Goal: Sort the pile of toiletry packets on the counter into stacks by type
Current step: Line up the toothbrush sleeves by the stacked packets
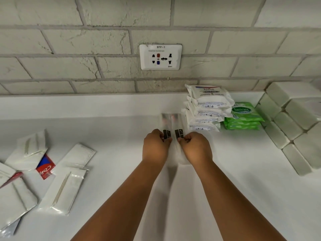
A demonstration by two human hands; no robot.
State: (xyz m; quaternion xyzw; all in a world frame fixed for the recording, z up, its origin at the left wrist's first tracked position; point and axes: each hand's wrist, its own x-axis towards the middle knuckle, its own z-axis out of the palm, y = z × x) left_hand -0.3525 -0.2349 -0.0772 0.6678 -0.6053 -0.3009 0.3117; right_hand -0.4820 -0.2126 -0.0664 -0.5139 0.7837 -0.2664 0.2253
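Both hands reach out over the white counter (111, 108), side by side and nearly touching. The left hand (155, 145) pinches the near end of one clear sleeve (164, 122), and the right hand (196, 147) pinches the near end of a second clear sleeve (176, 121); the two sleeves lie parallel, just beside each other, pointing toward the wall, each with a dark label by the fingertips. Their contents are too blurred to name. Just right of the sleeves stands a stack of white Dove packs (207, 108), four by count, against the wall. Beside that, further right, sits a stack of green Sanicare packs (243, 117), three as far as the edges show. At the far right white blocks (291, 126) are piled in rows. At the left edge lies the unsorted pile (34, 178): about five white packets overlapping, some showing thin sticks inside, with one red-and-blue Colgate packet (45, 168) tucked under them. A wall socket (160, 56) sits on the brick wall above.
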